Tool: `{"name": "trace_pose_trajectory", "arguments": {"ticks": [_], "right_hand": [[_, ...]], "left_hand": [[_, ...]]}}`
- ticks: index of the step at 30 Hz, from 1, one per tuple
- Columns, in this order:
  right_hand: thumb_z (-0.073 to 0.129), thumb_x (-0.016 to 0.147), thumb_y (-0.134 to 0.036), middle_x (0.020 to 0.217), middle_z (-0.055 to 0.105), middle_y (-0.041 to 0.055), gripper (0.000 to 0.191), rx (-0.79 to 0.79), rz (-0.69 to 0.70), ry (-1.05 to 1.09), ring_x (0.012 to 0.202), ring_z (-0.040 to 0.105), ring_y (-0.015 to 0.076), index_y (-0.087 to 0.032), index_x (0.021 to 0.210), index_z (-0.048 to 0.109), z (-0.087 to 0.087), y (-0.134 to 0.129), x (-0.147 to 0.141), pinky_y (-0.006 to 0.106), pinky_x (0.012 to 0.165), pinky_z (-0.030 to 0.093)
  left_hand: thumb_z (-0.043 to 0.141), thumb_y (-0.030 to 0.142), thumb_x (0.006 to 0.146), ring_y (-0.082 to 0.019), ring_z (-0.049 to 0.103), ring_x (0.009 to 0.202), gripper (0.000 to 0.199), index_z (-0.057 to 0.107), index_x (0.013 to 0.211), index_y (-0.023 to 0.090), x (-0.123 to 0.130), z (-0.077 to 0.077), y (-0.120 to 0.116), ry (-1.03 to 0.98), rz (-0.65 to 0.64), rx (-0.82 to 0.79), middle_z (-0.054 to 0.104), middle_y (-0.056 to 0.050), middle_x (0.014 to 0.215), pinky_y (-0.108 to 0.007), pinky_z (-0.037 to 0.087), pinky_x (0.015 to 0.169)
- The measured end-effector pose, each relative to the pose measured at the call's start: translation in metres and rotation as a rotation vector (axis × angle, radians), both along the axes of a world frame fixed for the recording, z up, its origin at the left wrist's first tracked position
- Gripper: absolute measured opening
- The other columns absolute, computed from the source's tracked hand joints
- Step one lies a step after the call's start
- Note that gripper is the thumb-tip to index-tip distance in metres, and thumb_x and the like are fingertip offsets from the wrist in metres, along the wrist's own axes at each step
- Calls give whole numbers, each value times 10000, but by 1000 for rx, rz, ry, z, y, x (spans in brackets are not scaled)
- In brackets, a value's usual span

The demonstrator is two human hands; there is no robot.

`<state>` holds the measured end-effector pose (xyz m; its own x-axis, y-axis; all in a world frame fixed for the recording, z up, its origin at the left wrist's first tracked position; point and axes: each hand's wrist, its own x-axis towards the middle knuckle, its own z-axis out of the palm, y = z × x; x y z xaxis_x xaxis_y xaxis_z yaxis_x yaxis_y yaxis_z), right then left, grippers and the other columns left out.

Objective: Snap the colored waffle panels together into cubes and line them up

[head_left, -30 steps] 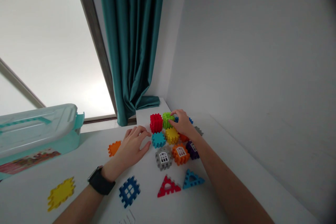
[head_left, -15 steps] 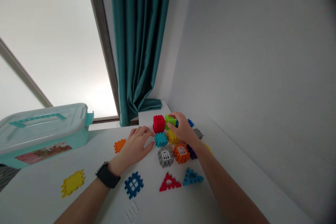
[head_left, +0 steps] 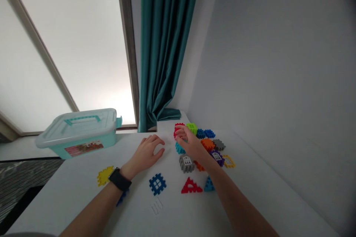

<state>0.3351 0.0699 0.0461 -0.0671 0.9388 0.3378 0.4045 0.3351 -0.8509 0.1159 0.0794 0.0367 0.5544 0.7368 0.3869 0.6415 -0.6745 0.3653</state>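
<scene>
Left hand (head_left: 146, 152) arched on white worktop (head_left: 83, 202), black wristwatch (head_left: 119, 179) on its wrist, fingers (head_left: 152, 140) apart and curled, nothing held. Right hand (head_left: 192, 145) reaches in over the pile, arched so the palm stays above the blocks; fingers (head_left: 180, 134) spread, tips on red waffle-block cube (head_left: 179, 125), real grip can't be told from this view.

Below the left fingers, navy lattice piece (head_left: 157, 184) lies flat; further left, flat yellow piece (head_left: 105, 176), and blue piece (head_left: 121, 198) partly under the left forearm. Below the right fingers, red triangle piece (head_left: 191, 186) and cyan triangle piece (head_left: 209, 184), the cyan one partly behind the right forearm. Just under the right palm, gray window block (head_left: 186, 163) and cyan block (head_left: 180, 149).

Past the right fingers, touching the red cube, lime block (head_left: 191, 128), then two blue pieces (head_left: 204, 133), orange piece (head_left: 207, 144), gray piece (head_left: 218, 144), purple window piece (head_left: 217, 157), yellow window frame (head_left: 228, 161). White wall (head_left: 264, 81) limits room on that side. Far beyond the left fingers, teal storage box (head_left: 76, 131) with clear lid, teal curtain (head_left: 164, 44) straight ahead.
</scene>
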Motion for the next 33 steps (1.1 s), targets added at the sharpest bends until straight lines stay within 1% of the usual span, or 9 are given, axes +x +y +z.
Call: {"name": "trace_pose_trajectory", "arguments": {"ticks": [5,10,15,19,22,25,30,33], "right_hand": [[553,866,-258,1083,657,69,372,-54,35,3,1002,646,199,-242,1237,544,-2,-8,-24,398,920,535],[553,882,-279,1064,667,51,338,-47,104,58,980,651,187,-250,1218,557,-14,-13,-53,383,907,536],[537,886,-270,1031,666,40,310,-105,155,72,929,672,183,-248,1194,568,-24,-21,-83,375,862,539],[545,897,-300,1011,674,43,253,-100,190,109,942,672,193,-238,1135,599,-26,-33,-101,379,885,531],[552,899,-324,976,685,45,214,-98,208,142,938,668,198,-226,1078,616,-29,-43,-110,375,893,524],[550,896,-333,950,688,43,200,-95,220,145,905,663,195,-224,1044,627,-34,-51,-116,362,867,524],[542,893,-330,919,692,39,208,-101,213,131,895,662,205,-225,1043,641,-44,-64,-120,367,848,523],[555,889,-341,907,698,45,209,-126,209,130,894,665,217,-224,1031,653,-51,-68,-120,371,826,525]], "left_hand": [[535,255,905,-238,629,1008,181,655,1035,221,-37,3,-3,21,48,1,656,-63,1079,-404,481,895],[536,253,906,-224,637,965,158,662,992,213,-77,2,-12,19,36,-1,667,-65,1022,-366,500,864],[545,272,907,-228,644,946,175,664,1016,206,-114,-5,-25,30,71,7,666,-75,1033,-363,511,846],[542,252,895,-224,642,935,185,662,1031,211,-139,-13,-34,88,98,-2,669,-71,1034,-357,508,839],[548,230,880,-230,635,961,175,653,1019,217,-155,-19,-40,153,97,-9,664,-75,1061,-361,499,854],[571,256,876,-243,627,984,169,649,1024,230,-169,-25,-46,185,99,-3,653,-81,1077,-376,489,873],[660,294,807,-262,614,1020,332,628,1134,246,-185,-32,-55,244,118,-36,624,-91,1139,-389,478,906],[655,290,814,-265,610,1032,358,613,1166,243,-188,-34,-55,251,119,-55,629,-97,1148,-387,477,907]]}}
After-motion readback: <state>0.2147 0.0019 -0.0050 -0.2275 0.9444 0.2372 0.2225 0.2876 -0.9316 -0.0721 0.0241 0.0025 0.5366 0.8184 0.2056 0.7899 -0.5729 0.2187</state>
